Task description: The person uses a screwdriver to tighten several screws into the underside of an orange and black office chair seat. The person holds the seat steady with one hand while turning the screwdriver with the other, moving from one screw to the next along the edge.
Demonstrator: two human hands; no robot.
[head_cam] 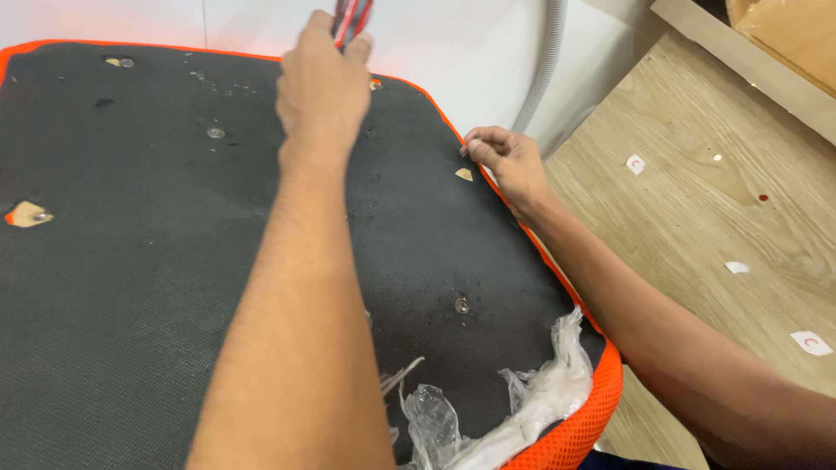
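Left hand (324, 83) is up at the far edge of the seat cushion (131, 261), fingers wrapped tight around a red-and-black handled tool (351, 19) (tool tip is out of frame, can't tell what kind). Right hand (507, 159) sits at the cushion's right edge, fingertips curled together and pinching the orange mesh trim (575, 431) where it meets the dark fabric underside. Cushion lies upside down, filling most of the view; small metal fasteners (461, 305) dot the fabric, and a few tears show pale material underneath. Crumpled clear plastic wrap (531, 400) lies on the near right corner, holding nothing visible. Grey corrugated hose (542, 65) runs just beyond the right hand. Wooden board (697, 218) with small stickers lies to the right.
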